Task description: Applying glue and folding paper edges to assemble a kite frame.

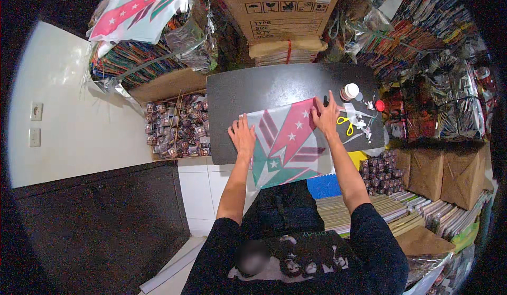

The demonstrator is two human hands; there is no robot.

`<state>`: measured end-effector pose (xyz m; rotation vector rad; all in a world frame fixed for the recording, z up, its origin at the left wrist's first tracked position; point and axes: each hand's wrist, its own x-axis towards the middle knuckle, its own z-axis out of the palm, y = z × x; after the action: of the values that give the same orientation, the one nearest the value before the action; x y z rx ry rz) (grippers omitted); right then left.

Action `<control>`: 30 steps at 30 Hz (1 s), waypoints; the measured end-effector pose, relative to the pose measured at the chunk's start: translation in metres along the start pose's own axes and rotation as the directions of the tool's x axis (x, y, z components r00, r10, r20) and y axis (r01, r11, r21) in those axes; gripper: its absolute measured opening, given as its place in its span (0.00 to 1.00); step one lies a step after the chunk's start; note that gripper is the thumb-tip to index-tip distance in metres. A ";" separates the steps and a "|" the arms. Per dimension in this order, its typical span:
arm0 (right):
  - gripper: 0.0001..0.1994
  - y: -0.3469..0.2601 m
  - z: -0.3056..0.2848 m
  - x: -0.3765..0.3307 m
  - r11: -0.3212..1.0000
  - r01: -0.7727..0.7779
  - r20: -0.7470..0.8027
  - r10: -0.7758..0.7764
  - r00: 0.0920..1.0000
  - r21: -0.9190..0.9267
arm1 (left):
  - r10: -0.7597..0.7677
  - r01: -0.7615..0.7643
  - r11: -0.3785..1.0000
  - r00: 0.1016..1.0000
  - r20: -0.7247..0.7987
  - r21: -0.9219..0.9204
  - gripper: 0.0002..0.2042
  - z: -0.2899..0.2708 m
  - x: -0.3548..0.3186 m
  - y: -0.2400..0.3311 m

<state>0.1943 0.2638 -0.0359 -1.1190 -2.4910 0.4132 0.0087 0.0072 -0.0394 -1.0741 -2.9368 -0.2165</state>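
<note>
In front of you, a thin pale sheet (289, 148) with red, green and maroon bands and white stars lies spread, slightly turned, across the worktop's (264, 81) near edge, its lower part overhanging. A small black object (326, 101), unclear in kind, shows by its far right corner.

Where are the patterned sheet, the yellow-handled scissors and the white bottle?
Patterned sheet (289, 143), head view: middle of its printed face.
Yellow-handled scissors (348, 124), head view: on the handles.
White bottle (351, 90), head view: on the cap.
</note>
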 end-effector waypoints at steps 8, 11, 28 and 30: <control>0.20 0.011 0.017 0.005 0.998 0.028 0.045 -0.026 0.999 -0.049 | -0.015 0.016 1.000 0.999 0.037 -0.023 0.34 -0.002 0.001 -0.001; 0.19 0.018 0.018 0.007 0.997 0.061 0.009 -0.061 0.998 -0.039 | -0.016 0.016 1.000 1.000 0.004 -0.008 0.35 0.000 0.003 -0.002; 0.18 0.008 0.010 0.009 0.994 0.048 -0.003 -0.048 0.999 -0.096 | -0.056 0.053 0.994 0.998 0.035 0.097 0.37 0.001 0.008 0.003; 0.17 0.008 0.009 0.010 0.990 0.053 -0.036 -0.058 0.998 -0.128 | -0.062 0.056 0.992 0.997 0.042 0.113 0.37 0.001 0.009 0.004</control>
<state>0.1896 0.2757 -0.0451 -1.0912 -2.5371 0.2177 0.0048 0.0160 -0.0395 -0.9915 -2.9818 -0.0275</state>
